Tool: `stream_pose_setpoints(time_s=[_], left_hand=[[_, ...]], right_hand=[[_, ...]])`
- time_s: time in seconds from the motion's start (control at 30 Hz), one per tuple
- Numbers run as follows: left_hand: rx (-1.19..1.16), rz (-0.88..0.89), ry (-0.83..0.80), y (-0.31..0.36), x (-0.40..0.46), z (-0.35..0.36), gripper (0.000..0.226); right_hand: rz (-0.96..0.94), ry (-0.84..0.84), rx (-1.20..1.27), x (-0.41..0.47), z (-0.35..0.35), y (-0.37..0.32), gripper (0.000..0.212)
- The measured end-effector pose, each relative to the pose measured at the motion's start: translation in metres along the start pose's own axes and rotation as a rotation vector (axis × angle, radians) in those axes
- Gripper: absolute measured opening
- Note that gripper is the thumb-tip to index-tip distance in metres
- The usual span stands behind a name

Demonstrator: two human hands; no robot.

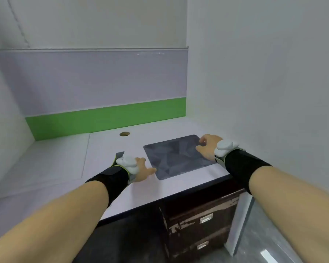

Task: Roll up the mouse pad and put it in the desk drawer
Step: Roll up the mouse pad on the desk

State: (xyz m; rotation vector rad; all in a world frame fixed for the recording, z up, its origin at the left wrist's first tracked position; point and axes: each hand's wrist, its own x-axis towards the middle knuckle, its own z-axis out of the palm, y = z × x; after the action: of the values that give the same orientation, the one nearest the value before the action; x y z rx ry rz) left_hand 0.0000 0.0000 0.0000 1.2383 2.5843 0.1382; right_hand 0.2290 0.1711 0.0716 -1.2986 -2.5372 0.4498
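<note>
A grey mouse pad (175, 156) with a faceted pattern lies flat on the white desk (106, 154), towards its right end. My right hand (207, 147) rests on the pad's far right corner, fingers curled down onto it. Just off the pad's near left corner, my left hand (142, 168) hovers with fingers apart and holds nothing. Both wrists wear black bands with white trackers. Under the desk's right end stands a dark drawer unit (201, 221) with two shut drawers, each with a metal handle.
A round cable hole (124, 134) sits in the desk behind the pad. A green strip (103, 118) runs along the back partition. White walls close in at the left and right. A small dark object (119, 154) lies behind my left wrist.
</note>
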Motion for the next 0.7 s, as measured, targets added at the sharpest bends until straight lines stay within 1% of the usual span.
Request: stream_pose_setpoints(time_s=[0.1,0.2,0.27,0.33,0.47,0.5,0.6,0.63,0.7], left_hand=[[-0.014,0.008,0.095,0.008,0.019,0.011,0.077],[-0.066,0.029,0.116,0.021,0.030,0.027,0.079],[0.002,0.034,0.148,0.026,0.047,0.042,0.086],[0.055,0.049,0.201,0.025,0.046,0.045,0.092],[0.066,0.079,0.260,0.019,0.058,0.052,0.101],[0.065,0.088,0.276,0.018,0.060,0.054,0.101],[0.072,0.093,0.296,0.019,0.060,0.057,0.096],[0.070,0.095,0.297,0.020,0.059,0.056,0.094],[0.059,0.096,0.298,0.021,0.056,0.053,0.090]], right_hand=[[0.083,-0.050,-0.029,0.012,0.010,0.011,0.048],[0.150,-0.085,-0.036,0.022,0.024,0.025,0.053],[0.201,-0.080,-0.026,0.043,0.038,0.035,0.057],[0.258,-0.090,0.010,0.047,0.044,0.039,0.059],[0.359,-0.101,0.030,0.067,0.053,0.047,0.055],[0.367,-0.098,0.056,0.071,0.053,0.049,0.051],[0.400,-0.039,0.127,0.081,0.046,0.054,0.019],[0.413,-0.008,0.141,0.084,0.044,0.054,0.019],[0.440,0.001,0.184,0.095,0.044,0.055,0.045]])
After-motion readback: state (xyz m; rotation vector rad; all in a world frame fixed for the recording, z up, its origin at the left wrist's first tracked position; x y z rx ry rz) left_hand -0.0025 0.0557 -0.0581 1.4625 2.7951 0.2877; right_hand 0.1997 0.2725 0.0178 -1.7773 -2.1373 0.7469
